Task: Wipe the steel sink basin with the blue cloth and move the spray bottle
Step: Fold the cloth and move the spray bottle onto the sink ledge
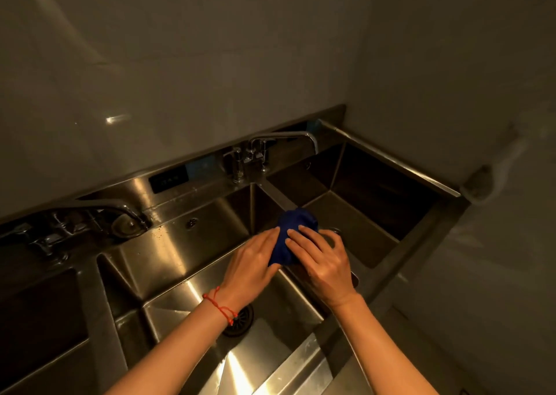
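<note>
From the head camera, a bunched, soft, dark blue cloth [296, 233] sat over the narrow brushed-steel divider [278, 197] that separated the middle steel sink basin [186, 244] from the right-hand basin [376, 214]. Both hands were on it. The left hand [251, 264], a thin red cord bracelet [221, 307] around its wrist, lay against the cloth's left side with fingers stretched forward and fingertips touching the fabric; whether the thumb was tucked under the cloth could not be told. The right hand [320, 261] covered the cloth's right side, its fingers bent over the folds and gripping it.

The middle basin, just left of the divider, was a square-cornered steel trough with creased, sloping floor panels and bright streaks of reflected light. A round dark drain strainer [239, 319] lay in its floor, partly hidden by the left wrist, and a small round overflow grille [191, 222] showed in its back wall. Behind the divider stood a chrome faucet [282, 142] with a long angular spout reaching over the right basin. Far left of the divider a second, curved chrome faucet [120, 211] stood on the back ledge. Smooth, glossy pale wall panels [180, 64] rose behind the sink
</note>
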Tool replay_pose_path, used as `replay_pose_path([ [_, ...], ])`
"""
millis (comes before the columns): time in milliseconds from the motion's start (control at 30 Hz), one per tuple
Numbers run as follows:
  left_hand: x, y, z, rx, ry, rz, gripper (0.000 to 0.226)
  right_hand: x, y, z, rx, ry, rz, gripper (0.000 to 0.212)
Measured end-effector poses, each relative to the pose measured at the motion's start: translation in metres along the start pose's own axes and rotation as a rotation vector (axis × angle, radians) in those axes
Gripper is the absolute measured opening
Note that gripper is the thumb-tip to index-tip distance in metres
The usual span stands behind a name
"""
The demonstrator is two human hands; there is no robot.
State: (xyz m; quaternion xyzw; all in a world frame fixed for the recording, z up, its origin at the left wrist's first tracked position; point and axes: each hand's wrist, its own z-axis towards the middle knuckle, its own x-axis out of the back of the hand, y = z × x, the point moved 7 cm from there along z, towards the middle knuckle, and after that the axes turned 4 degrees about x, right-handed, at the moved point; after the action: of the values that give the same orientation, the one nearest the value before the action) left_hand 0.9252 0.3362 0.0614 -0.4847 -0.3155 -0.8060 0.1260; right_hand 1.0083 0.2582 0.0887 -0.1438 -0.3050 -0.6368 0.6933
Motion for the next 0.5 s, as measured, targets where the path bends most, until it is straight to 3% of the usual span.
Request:
replay_pose_path([
  [133,0.001,0.008,0.017,-0.072,0.187,0.096,0.067,-0.013,0.020,0.001,-0.020,-0.018,0.021,0.019],
  [367,-0.005,0.013,0.041,-0.137,0.274,0.197,0.055,-0.028,0.045,0.004,-0.037,-0.140,0.034,0.026],
  [500,-0.006,0.015,0.052,-0.157,0.266,0.272,0.054,-0.042,0.061,-0.003,-0.028,-0.314,0.082,0.055],
])
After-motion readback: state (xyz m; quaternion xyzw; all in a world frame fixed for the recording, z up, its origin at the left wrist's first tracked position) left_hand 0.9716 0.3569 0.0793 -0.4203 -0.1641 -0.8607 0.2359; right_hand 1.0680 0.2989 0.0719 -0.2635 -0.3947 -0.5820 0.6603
